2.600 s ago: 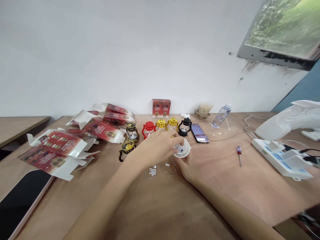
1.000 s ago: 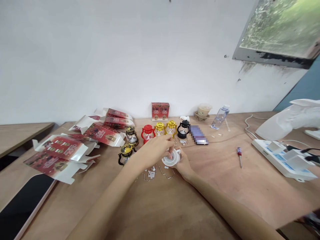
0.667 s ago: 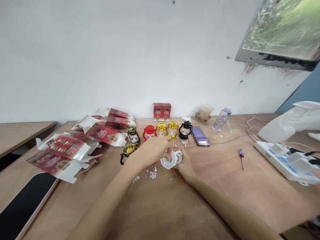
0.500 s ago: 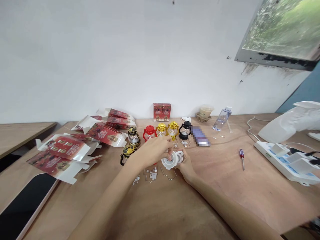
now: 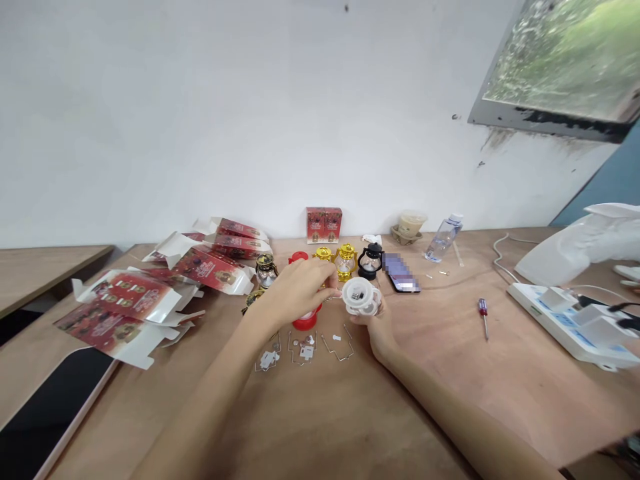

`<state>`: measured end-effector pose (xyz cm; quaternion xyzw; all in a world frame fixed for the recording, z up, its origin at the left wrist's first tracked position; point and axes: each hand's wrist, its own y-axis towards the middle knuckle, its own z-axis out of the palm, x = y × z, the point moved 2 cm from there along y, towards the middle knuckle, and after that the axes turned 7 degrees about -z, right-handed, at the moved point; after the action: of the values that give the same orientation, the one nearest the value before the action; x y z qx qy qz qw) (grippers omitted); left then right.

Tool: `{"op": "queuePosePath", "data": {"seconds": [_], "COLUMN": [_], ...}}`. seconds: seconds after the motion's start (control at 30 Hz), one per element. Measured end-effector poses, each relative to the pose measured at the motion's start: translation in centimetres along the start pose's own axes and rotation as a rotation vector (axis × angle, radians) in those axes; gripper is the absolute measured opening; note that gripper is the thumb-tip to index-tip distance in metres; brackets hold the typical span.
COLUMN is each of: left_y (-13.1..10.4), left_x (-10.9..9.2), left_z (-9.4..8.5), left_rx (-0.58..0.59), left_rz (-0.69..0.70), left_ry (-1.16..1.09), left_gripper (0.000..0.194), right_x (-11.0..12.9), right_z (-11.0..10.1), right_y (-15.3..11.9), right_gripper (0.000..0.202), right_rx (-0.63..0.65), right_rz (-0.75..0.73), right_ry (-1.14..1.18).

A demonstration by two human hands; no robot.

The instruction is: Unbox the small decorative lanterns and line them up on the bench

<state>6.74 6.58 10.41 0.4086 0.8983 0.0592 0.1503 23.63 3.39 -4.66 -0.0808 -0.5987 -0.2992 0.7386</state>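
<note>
My right hand [image 5: 381, 328] is wrapped round a white mini lantern [image 5: 362, 297], tipped so its round base faces me, with a small dark and metallic opening in the middle. Just to its left, my left hand [image 5: 306, 287] is pinched closed; a tiny pale bit shows at the fingertips, too small to name. Beneath that hand stands a red lantern [image 5: 306, 321], partly covered. Bent wire handles [image 5: 341, 357] and small white pieces [image 5: 306, 353] lie on the table in front. Behind are gold lanterns [image 5: 346, 264], a black lantern [image 5: 370, 261] and a bronze-black lantern [image 5: 267, 272].
Red printed boxes [image 5: 210, 267] are heaped at left, near a large dark-screened device [image 5: 55, 407]. Two small boxes [image 5: 324, 225] stand by the wall. Rightward are a phone [image 5: 401, 273], a bottle [image 5: 445, 238], a screwdriver [image 5: 483, 319] and a power strip [image 5: 570, 327].
My left hand has come away from the white lantern's base, moving left and slightly up. The lantern has risen a little to the right, its base turned more toward me.
</note>
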Motion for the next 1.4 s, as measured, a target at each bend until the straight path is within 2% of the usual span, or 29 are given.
{"op": "queuePosePath", "data": {"seconds": [0.13, 0.3, 0.4, 0.5, 0.6, 0.67, 0.77, 0.83, 0.97, 1.13, 1.4], "left_y": [0.5, 1.2, 1.4, 1.4, 1.0, 0.6, 0.1, 0.0, 0.2, 0.5, 0.6], "left_x": [-0.9, -1.5, -1.2, -0.6, -0.2, -0.3, -1.2, -1.9, -2.8, -2.6, -2.6], "left_z": [2.0, 7.1, 8.8, 7.7, 4.8, 2.9, 1.2, 1.0, 1.5, 2.3, 2.2], "left_rx": [0.154, 0.299, 0.365, 0.351, 0.245, 0.166, 0.083, 0.045, -0.001, -0.009, -0.012], "left_rz": [0.014, 0.062, 0.065, 0.063, 0.017, 0.005, 0.055, 0.099, 0.172, 0.208, 0.208], "left_ry": [0.023, 0.062, 0.089, 0.103, 0.133, 0.116, 0.085, 0.107, 0.153, 0.189, 0.237], "left_gripper": [0.012, 0.005, 0.007, 0.004, 0.018, 0.019, 0.019, 0.017, 0.011, 0.013, 0.014], "right_x": [0.0, -0.7, -0.7, -0.6, -0.5, -0.5, -0.4, -0.2, 0.1, 0.1, 0.3], "right_z": [-0.5, -0.8, -0.8, -0.7, -0.5, -0.5, -0.4, -0.2, 0.0, 0.0, 0.1], "right_y": [0.7, 1.0, 1.0, 0.9, 0.8, 0.7, 0.5, 0.4, 0.2, 0.1, 0.0], "right_gripper": [0.048, 0.050, 0.053, 0.051, 0.049, 0.048, 0.047, 0.046, 0.042, 0.042, 0.042], "right_rx": [-0.053, -0.028, -0.014, 0.014, 0.039, 0.037, 0.050, 0.074, 0.118, 0.141, 0.135], "right_rz": [-0.022, -0.030, -0.024, -0.007, -0.011, -0.021, -0.032, -0.023, -0.019, -0.029, -0.004], "right_ry": [0.025, 0.049, 0.072, 0.074, 0.081, 0.080, 0.066, 0.063, 0.075, 0.083, 0.071]}}
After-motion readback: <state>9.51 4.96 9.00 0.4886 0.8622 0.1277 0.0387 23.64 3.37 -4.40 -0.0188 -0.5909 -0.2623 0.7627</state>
